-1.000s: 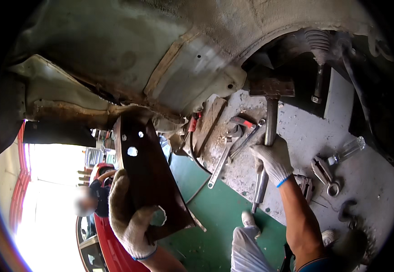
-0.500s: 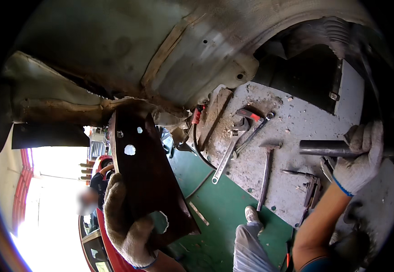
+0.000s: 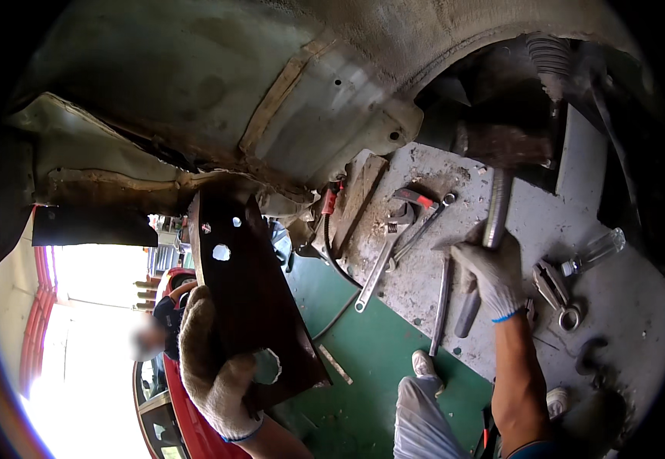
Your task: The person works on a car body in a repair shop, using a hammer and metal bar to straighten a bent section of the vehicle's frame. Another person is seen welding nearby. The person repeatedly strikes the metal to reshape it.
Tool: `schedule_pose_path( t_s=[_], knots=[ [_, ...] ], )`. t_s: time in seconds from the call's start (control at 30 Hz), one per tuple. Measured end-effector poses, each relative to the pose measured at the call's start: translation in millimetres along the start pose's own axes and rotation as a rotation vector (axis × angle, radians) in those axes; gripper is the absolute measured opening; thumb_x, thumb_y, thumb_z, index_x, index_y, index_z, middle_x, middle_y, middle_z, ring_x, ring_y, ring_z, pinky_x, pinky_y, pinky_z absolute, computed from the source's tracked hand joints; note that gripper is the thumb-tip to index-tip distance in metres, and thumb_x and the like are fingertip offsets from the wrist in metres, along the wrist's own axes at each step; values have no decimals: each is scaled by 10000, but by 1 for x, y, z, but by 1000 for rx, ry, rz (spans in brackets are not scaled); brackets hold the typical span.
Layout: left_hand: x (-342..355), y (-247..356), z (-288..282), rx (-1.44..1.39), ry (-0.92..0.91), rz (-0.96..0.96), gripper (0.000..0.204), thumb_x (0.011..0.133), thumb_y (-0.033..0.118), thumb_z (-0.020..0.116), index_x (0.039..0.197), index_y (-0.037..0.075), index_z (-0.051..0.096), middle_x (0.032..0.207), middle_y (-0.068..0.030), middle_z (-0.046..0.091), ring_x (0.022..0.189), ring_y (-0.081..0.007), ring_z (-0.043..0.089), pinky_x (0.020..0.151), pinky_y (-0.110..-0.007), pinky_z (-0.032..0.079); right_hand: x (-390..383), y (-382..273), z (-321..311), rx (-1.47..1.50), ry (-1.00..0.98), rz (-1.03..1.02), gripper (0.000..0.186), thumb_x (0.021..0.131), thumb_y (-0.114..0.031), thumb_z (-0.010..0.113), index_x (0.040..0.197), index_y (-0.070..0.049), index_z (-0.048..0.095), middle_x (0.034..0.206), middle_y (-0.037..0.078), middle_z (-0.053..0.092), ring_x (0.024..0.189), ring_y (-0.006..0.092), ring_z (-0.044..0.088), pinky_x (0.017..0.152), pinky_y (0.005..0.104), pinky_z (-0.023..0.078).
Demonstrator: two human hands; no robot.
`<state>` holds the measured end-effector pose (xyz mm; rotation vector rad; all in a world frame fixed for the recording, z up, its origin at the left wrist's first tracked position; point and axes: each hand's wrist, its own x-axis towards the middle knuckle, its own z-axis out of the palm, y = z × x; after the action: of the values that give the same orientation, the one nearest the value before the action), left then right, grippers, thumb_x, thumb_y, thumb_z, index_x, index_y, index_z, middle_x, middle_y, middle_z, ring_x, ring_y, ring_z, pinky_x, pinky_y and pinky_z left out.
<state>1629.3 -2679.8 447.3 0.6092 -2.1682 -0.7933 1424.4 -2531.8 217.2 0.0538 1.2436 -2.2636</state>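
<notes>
My left hand (image 3: 214,367), in a worn work glove, is closed round the lower left edge of a dark brown metal panel (image 3: 260,298) with several holes. The panel's upper end meets the torn, rusty lower edge of a car body (image 3: 187,180). My right hand (image 3: 492,268), gloved too, grips the metal handle of a club hammer (image 3: 505,147). The hammer's blocky, rusty head points up and away from me, to the right of the panel and apart from it. Its handle end sticks out below my fist.
On a grey platform (image 3: 417,172) lie an adjustable wrench (image 3: 386,256), a hammer with a metal handle (image 3: 441,306), pliers (image 3: 550,284) and a clear-handled screwdriver (image 3: 594,251). A wooden block (image 3: 359,203) and a cable (image 3: 328,245) lie at its left. Another person (image 3: 166,321) is beside a red car (image 3: 198,413).
My right hand has moved left with the club hammer, which has turned from lying sideways to head up. My left hand and the panel have barely shifted.
</notes>
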Motion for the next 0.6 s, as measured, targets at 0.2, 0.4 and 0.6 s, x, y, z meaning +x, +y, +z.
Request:
schedule_pose_path(
  t_s=[0.2, 0.4, 0.6],
  knots=[
    [-2, 6, -5, -167, 36, -87, 762, 690, 141, 735, 1406, -60, 567, 1499, -229, 524, 1433, -368, 460, 1211, -503, 329, -21, -71, -29, 292, 211, -571, 173, 939, -115, 679, 827, -91, 549, 605, -20, 481, 444, 75, 452, 372, 269, 361],
    [-1, 5, 12, -196, 27, 19, 756, 762, 217, 666, 1419, -115, 495, 1448, -273, 535, 1274, -410, 595, 1015, -479, 546, 6, -55, -50, 341, 211, -836, 144, 1023, -164, 558, 1017, -36, 624, 784, 32, 597, 656, 110, 605, 566, 247, 495],
    [-3, 15, 10, -147, 63, -100, 751, 653, 59, 653, 1383, -94, 569, 1477, -226, 539, 1393, -341, 498, 1191, -464, 365, 32, 8, 60, -132, -83, -199, 150, 865, -166, 725, 841, -21, 695, 628, 61, 654, 465, 162, 595, 406, 341, 464]
  ],
)
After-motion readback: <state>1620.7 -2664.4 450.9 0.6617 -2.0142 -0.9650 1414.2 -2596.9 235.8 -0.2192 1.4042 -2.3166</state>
